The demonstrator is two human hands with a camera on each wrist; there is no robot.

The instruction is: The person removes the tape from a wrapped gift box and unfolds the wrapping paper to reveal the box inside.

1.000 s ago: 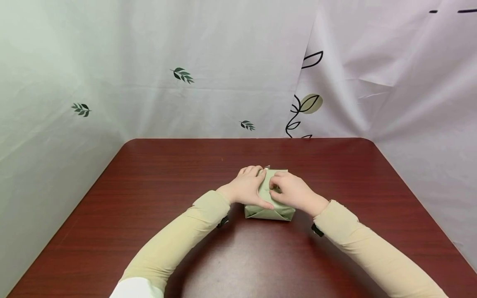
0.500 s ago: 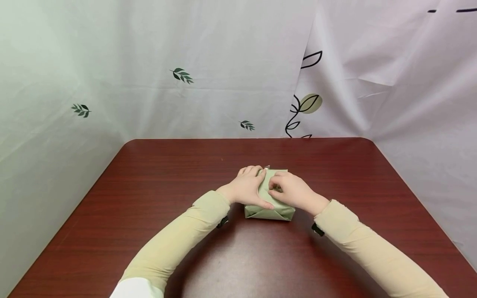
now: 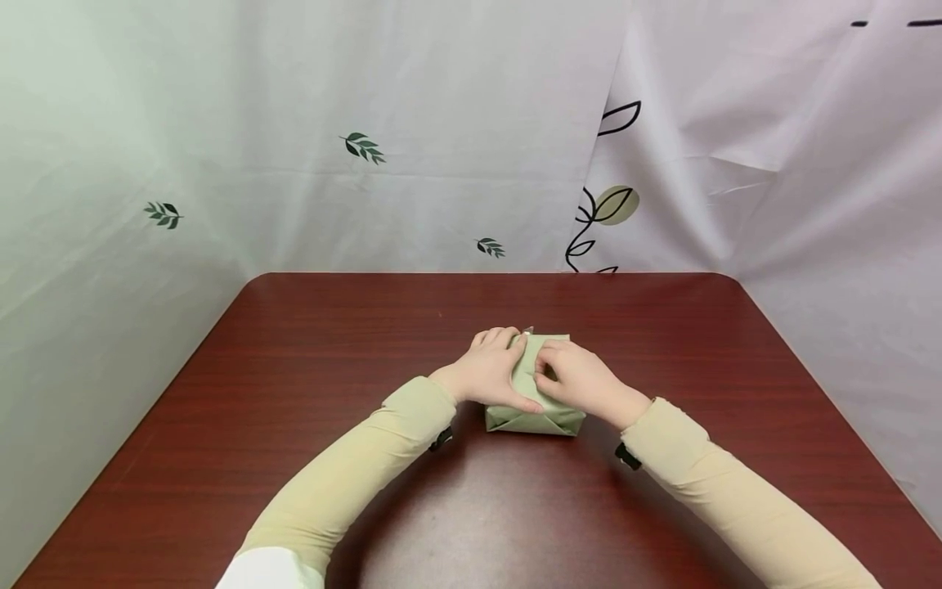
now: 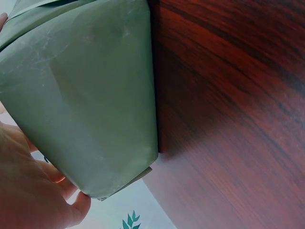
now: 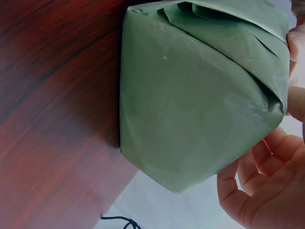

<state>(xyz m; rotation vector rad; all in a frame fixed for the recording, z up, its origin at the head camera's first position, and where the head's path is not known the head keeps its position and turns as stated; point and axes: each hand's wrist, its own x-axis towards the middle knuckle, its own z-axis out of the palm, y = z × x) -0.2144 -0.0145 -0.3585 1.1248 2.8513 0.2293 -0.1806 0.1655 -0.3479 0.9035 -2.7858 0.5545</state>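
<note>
Head: no clear shift over last second, suggesting steady fingertip work. Parcel [image 3: 524, 379] on worktop [image 3: 331, 352], between your left hand [image 3: 487, 373], spread, resting across parcel's left side, and right hand [image 3: 579, 378], curled over parcel's top; pinch unclear.

Left wrist: fingertips at parcel's edge.

Right wrist: fingers bent beside parcel's edge.

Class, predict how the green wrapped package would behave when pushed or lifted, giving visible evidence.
The green wrapped package would probably slide rather than roll, given its flat sides. Its smooth, uncollapsed faces suggest fairly firm contents. The gaping end folds might crease further.
</note>
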